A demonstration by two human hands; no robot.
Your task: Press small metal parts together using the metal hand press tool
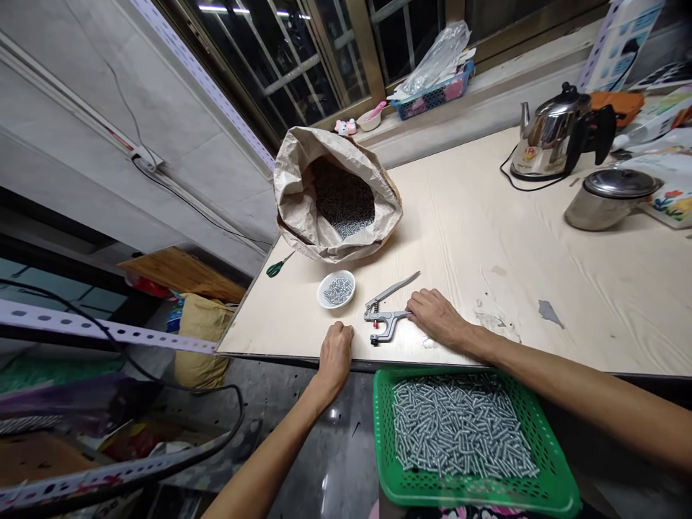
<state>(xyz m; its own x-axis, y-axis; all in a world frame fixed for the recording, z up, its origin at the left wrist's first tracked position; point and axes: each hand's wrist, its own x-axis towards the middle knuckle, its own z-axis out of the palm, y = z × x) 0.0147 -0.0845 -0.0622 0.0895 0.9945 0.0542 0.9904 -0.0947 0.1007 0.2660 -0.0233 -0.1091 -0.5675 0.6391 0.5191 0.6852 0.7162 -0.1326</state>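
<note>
My left hand (336,353) rests at the table's front edge, its fingers curled closed; whatever they hold, if anything, is hidden. My right hand (437,317) lies on the table with its fingers closed around the end of the lower handle of grey snap-fastener pliers (385,317). The pliers' upper handle stands apart from the lower one, and a small red part shows near the jaw. Just beyond my left hand is a white bowl (328,297) of small metal screws. Below the table edge, a green basket (385,472) holds many longer silver screws (465,425).
A large paper sack (295,180) with metal pieces inside stands behind the bowl. Green-handled scissors (275,268) lie at the left edge. An electric kettle (556,137) and a lidded metal pot (600,205) stand at the right. A grey scrap (550,313) lies nearer.
</note>
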